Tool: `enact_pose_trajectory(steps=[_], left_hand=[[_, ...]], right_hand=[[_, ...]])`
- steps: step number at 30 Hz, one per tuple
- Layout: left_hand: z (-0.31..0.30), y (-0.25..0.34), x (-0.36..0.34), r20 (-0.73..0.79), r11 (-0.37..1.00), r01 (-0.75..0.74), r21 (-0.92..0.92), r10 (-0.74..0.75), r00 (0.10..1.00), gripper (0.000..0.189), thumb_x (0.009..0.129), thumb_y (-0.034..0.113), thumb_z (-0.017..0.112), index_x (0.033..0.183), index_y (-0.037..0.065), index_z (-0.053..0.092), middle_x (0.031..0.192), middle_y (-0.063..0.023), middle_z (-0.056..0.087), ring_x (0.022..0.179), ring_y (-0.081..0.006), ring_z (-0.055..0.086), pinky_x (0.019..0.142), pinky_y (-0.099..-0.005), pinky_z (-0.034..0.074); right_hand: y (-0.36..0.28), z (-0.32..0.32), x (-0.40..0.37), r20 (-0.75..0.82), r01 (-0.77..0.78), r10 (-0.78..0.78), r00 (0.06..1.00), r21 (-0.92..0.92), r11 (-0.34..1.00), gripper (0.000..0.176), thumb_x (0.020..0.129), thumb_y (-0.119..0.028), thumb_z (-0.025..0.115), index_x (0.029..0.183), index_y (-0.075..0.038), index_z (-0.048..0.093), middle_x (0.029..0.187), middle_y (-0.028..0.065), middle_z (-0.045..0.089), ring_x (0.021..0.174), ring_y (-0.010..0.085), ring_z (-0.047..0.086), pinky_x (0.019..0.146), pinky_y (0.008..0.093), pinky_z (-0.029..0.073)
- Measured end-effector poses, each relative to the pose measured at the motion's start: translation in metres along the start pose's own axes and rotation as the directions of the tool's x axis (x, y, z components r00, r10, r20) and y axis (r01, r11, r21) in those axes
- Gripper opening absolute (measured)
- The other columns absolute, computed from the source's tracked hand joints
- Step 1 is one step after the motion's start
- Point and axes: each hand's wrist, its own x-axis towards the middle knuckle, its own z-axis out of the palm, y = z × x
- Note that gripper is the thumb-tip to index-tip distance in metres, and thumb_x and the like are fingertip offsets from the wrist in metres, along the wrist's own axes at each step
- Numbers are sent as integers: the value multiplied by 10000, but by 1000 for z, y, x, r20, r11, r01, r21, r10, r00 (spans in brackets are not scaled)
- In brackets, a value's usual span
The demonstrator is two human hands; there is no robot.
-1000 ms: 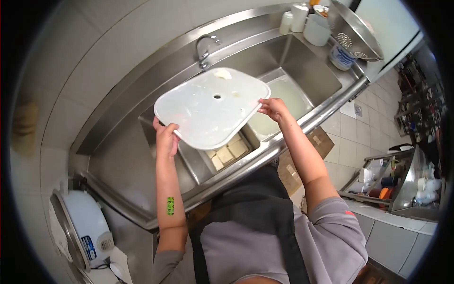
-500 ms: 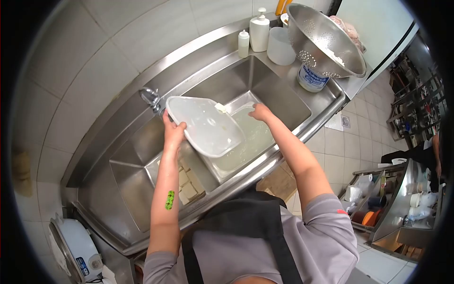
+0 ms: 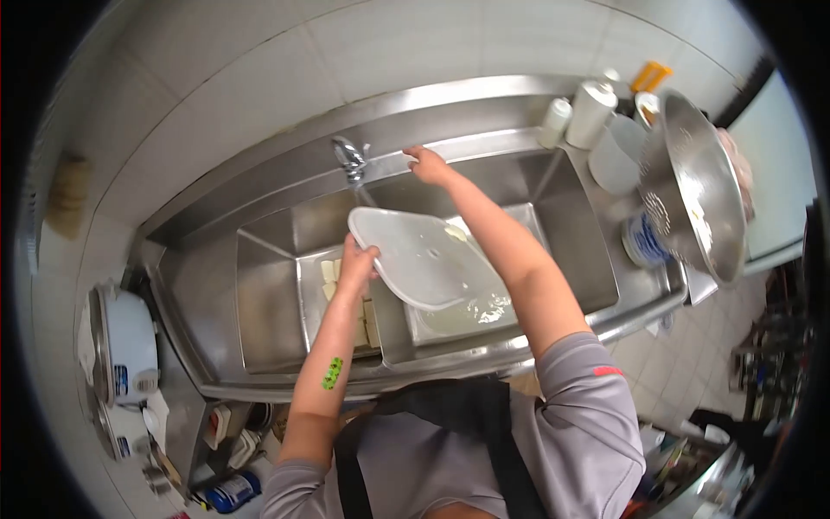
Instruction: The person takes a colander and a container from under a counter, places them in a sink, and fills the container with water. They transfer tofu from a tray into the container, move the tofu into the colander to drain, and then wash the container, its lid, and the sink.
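Note:
My left hand grips the near-left edge of a translucent plastic lid, tilted over the divider between two sink basins. A small pale piece clings to its far edge. My right hand is stretched out empty just right of the metal tap, apart from it, index finger extended. Under the lid, partly hidden, a clear tub of cloudy water stands in the right basin. Pale rectangular blocks lie in the left basin, partly covered by my left forearm.
A steel colander rests on a white-and-blue tub at the sink's right end. Behind stand a plastic jug, a pump bottle and a squeeze bottle. A rice-cooker-like appliance is at the left.
My right hand has left the water tub and moved up and left toward the tap. My left hand still holds the lid. The view has turned, shifting the sink's contents.

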Motion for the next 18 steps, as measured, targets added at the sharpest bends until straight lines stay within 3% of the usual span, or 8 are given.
enact_pose_trajectory(steps=[3, 8, 10, 12, 14, 15, 17, 18], left_hand=[[-7, -2, -12, -76, 995, 0, -97, -8, 997, 660, 669, 6, 479, 1278, 88, 237, 978, -127, 540, 761, -191, 580, 493, -289, 496], [-34, 6, -31, -80, 988, -31, -148, 19, 997, 634, 680, -16, 465, 1267, 105, 260, 990, -111, 538, 783, -184, 578, 515, -287, 506], [-42, 9, -28, -59, 992, -25, -124, 18, 998, 662, 679, -19, 462, 1288, 102, 234, 914, -89, 570, 646, -125, 563, 396, -209, 395], [-37, 18, -28, -96, 984, -32, -173, 15, 995, 648, 676, -17, 466, 1278, 90, 250, 886, -86, 573, 617, -115, 559, 381, -197, 373], [-36, 23, -20, -101, 992, -47, -115, 36, 994, 637, 671, -8, 474, 1267, 76, 263, 866, -79, 567, 593, -106, 544, 369, -194, 347], [-37, 18, -8, -101, 996, -35, -82, 26, 995, 618, 657, 14, 485, 1242, 67, 295, 845, -76, 556, 573, -107, 528, 360, -200, 323], [-24, 23, 7, -97, 995, -8, -96, -2, 995, 610, 647, 24, 491, 1228, 62, 309, 835, -81, 552, 561, -113, 521, 355, -204, 312], [-17, 26, 14, -99, 994, 11, -106, -22, 995, 603, 637, 35, 497, 1214, 57, 324, 824, -86, 548, 548, -118, 514, 351, -208, 302]], right_hand=[[-10, 58, 52, -159, 159, -150, 976, 47, 986, 390, 749, -54, 509, 1139, -51, 504, 1182, 138, 458, 1082, 295, 451, 892, 318, 375], [-10, 73, 84, -12, 150, -150, 989, 114, 982, 333, 707, -23, 505, 1031, -37, 580, 1063, 159, 546, 932, 290, 542, 799, 325, 426], [-5, 57, 78, 147, 166, -166, 975, 12, 986, 272, 698, -14, 493, 937, -33, 623, 922, 146, 607, 835, 279, 581, 742, 323, 453], [-10, 51, 51, 98, 291, -286, 953, -45, 956, 233, 691, -18, 503, 883, -26, 634, 805, 134, 622, 768, 257, 604, 701, 325, 468], [-37, 41, 21, 387, 24, -24, 922, 4, 1000, 207, 679, -124, 552, 836, -21, 639, 804, 167, 617, 711, 278, 607, 675, 356, 477], [-39, 46, 11, 390, 14, -13, 921, 1, 1000, 207, 679, -124, 552, 836, -21, 639, 804, 167, 617, 711, 278, 607, 675, 356, 477], [-37, 57, -2, 708, -358, -79, 702, 446, 821, 260, 694, -222, 579, 797, 11, 632, 728, 188, 611, 660, 272, 614, 616, 356, 482], [-35, 60, -2, 707, -365, -71, 703, 445, 818, 260, 694, -222, 579, 797, 11, 632, 728, 188, 611, 660, 272, 614, 616, 356, 482]])
